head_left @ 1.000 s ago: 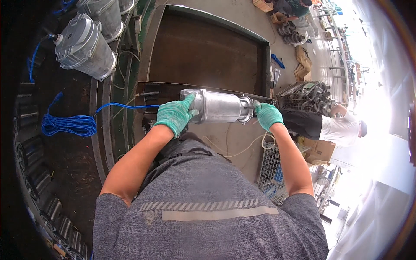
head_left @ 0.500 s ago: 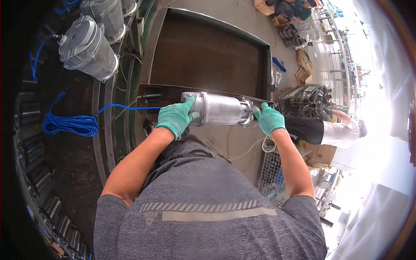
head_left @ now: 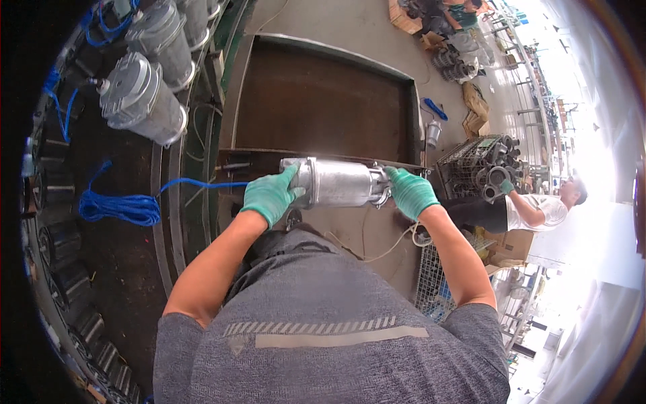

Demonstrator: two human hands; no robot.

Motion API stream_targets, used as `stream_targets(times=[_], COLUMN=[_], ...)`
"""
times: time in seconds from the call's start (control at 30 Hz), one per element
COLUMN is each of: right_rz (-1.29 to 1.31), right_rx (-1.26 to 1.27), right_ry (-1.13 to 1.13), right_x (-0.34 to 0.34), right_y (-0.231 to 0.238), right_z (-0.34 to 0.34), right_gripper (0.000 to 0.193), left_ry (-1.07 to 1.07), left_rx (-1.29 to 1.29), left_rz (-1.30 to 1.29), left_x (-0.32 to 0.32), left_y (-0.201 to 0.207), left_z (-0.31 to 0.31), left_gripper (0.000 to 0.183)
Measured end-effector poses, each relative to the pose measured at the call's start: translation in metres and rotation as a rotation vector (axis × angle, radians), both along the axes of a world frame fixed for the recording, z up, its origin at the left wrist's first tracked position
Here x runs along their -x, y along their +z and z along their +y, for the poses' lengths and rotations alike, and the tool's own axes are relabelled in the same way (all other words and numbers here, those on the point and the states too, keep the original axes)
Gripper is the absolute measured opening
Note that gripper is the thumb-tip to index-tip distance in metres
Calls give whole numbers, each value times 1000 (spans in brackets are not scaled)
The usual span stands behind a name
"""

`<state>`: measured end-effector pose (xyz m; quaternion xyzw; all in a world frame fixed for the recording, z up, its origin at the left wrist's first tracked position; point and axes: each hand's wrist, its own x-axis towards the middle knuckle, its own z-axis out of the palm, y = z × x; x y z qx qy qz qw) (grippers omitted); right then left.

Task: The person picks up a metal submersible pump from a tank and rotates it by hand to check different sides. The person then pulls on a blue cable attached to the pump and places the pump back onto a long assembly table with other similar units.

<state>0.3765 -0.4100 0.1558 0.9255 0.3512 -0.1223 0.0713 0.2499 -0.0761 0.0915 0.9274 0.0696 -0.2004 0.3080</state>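
Observation:
A silver, cylindrical metal pump (head_left: 340, 183) lies sideways in front of me, over the near edge of the tray. My left hand (head_left: 270, 196), in a green glove, is closed on its left end, with the thumb along the near side. At the flanged right end, my right hand (head_left: 412, 192), also green-gloved, is closed round the rim; some of its fingers are hidden behind the pump. A blue cable (head_left: 195, 181) runs leftward from behind my left hand to a coiled blue bundle (head_left: 121, 207) on the dark bench.
A large brown-bottomed tray (head_left: 323, 94) lies beyond the pump. Similar upright silver pumps (head_left: 145, 101) stand at the upper left. To the right, a person (head_left: 531, 209) holds a dark ring-shaped part (head_left: 496, 178) by a wire basket (head_left: 457, 161) of metal parts. A pale hose (head_left: 383, 254) crosses the floor.
My right hand has shifted slightly left, further onto the pump's end. The pump sits a little lower in view. The person at right has lifted a ring-shaped part from the basket.

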Motion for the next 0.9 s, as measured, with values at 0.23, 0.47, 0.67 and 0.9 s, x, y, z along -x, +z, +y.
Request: stream_targets(times=[0.23,0.47,0.67,0.9], right_rz=[21,165,117,-79], right_rx=[212,182,56,286], right_ry=[-131,-348,-46,441], right_x=[-3,-9,-10,-30], right_y=[11,0,4,16], right_z=[16,21,8,-7], right_gripper=[17,33,26,15], left_ry=[-5,-4,25,21], left_rx=[-27,-84,-82,-67], left_rz=[-44,-2,1,18], left_x=[2,0,3,1], left_y=[-3,2,-8,1], left_z=[0,-9,-11,-6], left_gripper=[65,68,68,72])
